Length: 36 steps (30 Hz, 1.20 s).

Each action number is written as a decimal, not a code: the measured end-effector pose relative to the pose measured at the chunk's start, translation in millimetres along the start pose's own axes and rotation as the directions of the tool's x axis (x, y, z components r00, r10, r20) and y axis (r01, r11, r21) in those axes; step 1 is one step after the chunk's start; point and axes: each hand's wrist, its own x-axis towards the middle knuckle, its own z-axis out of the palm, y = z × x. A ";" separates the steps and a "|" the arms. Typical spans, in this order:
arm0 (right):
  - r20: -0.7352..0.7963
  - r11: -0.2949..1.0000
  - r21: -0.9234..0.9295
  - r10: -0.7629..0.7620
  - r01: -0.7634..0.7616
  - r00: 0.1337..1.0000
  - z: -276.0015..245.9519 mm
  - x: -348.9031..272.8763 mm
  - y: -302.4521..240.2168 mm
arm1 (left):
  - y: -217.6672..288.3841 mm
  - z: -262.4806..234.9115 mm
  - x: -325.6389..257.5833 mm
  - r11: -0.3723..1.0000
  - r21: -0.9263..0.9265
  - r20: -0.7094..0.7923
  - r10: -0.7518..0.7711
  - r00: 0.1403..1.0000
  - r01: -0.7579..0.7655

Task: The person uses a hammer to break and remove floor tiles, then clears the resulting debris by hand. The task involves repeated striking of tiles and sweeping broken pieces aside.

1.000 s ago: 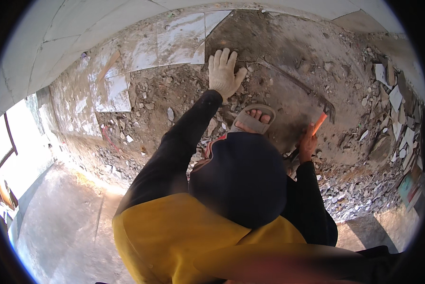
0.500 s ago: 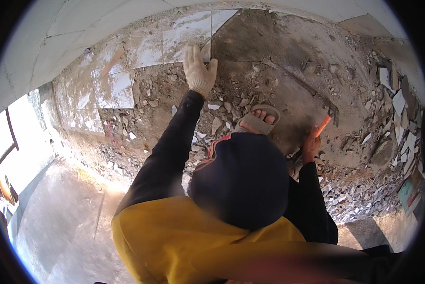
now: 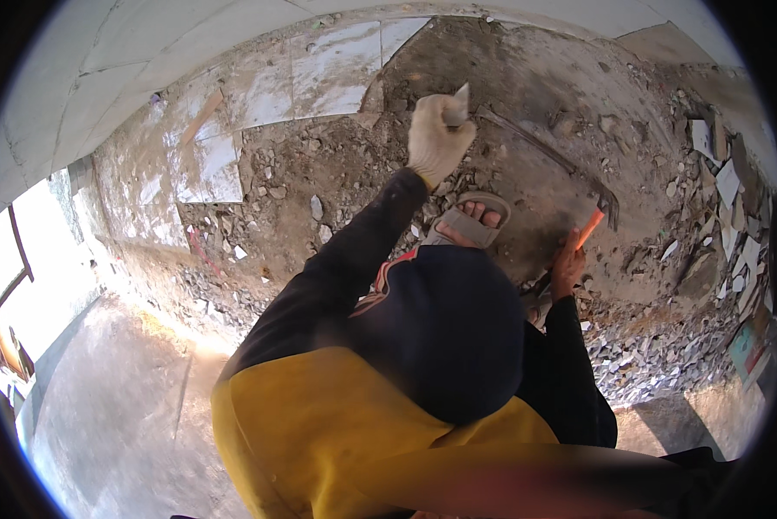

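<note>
My left hand point(image 3: 441, 143), in a pale knitted glove, is closed around a tile shard point(image 3: 461, 102), whose pointed white end sticks up past the fingers. It hangs over bare, dusty ground just right of the tiles still laid on the floor point(image 3: 337, 73). My right hand point(image 3: 568, 266), ungloved, grips the orange handle point(image 3: 590, 228) of a pick-like tool. A long dark metal bar point(image 3: 536, 143) slants up and left near the handle's end; how the two join is unclear. My sandalled foot point(image 3: 475, 221) stands between the hands, with my navy-clad knee in front.
Broken tile pieces point(image 3: 728, 186) are heaped along the right wall. Rubble point(image 3: 665, 368) spreads across the lower right, and loose stones point(image 3: 298, 160) lie left of my foot. A pale wall curves along the top and left. Smooth floor point(image 3: 120, 389) and a bright opening are at the left.
My left hand was spread at the tile edge. It has moved right and closed on a tile shard from there. My right hand and its tool stay nearly in place.
</note>
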 end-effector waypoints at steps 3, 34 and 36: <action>-0.012 0.999 -0.035 -0.032 0.032 0.999 0.4 0.5 -1.2 | 78.6 63.4 -11.9 0.874 -0.245 0.191 0.467 0.863 -0.419; 0.029 1.000 0.010 -0.017 0.017 0.999 0.0 -12.1 -14.4 | 15.7 74.5 19.6 0.578 0.309 0.863 0.164 0.478 -0.756; 0.030 1.000 0.020 -0.004 0.004 1.000 -0.8 -13.6 -15.4 | 21.8 77.4 18.6 0.560 0.300 0.885 0.139 0.445 -0.772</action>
